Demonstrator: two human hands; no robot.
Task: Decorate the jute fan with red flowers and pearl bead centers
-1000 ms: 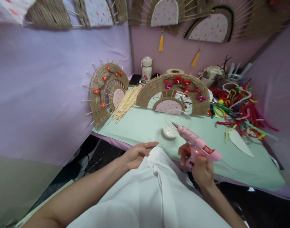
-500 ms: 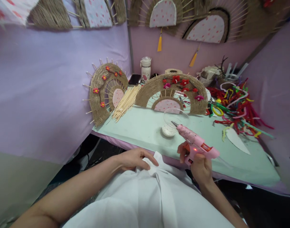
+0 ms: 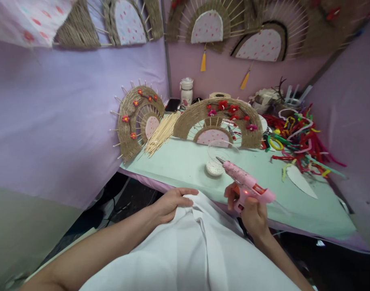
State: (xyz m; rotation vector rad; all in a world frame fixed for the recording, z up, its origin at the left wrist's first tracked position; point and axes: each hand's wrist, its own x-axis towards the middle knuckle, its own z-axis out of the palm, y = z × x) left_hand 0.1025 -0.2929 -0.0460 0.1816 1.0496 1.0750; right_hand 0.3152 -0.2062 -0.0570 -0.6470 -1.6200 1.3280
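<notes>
A pink hot glue gun (image 3: 244,180) is gripped in my right hand (image 3: 253,212), its metal nozzle pointing forward and left, its small red light lit. Just past the nozzle stands a shallow clear dish of white beads (image 3: 214,168), with a clear round lid (image 3: 223,150) behind it. My left hand (image 3: 174,203) pinches the front of the white shirt (image 3: 185,238) between thumb and fingers, near the table's front edge. Behind the beads, a twine-woven half-round fan (image 3: 185,123) with red and magenta flowers stands upright on the pale green table (image 3: 172,169).
Left of it lie thin bamboo sticks (image 3: 163,133) and a second flowered twine fan (image 3: 127,135). Pipe cleaners (image 3: 312,137), green-yellow scissors (image 3: 275,143) and a white leaf-shaped piece (image 3: 301,182) occupy the right side. A white bottle (image 3: 186,92) and a phone (image 3: 172,105) stand behind.
My left hand has shifted slightly up and left, its fingers closing on the shirt cloth and lifting it. The glue gun stays nearly in place over the table's edge. The view has tilted slightly.
</notes>
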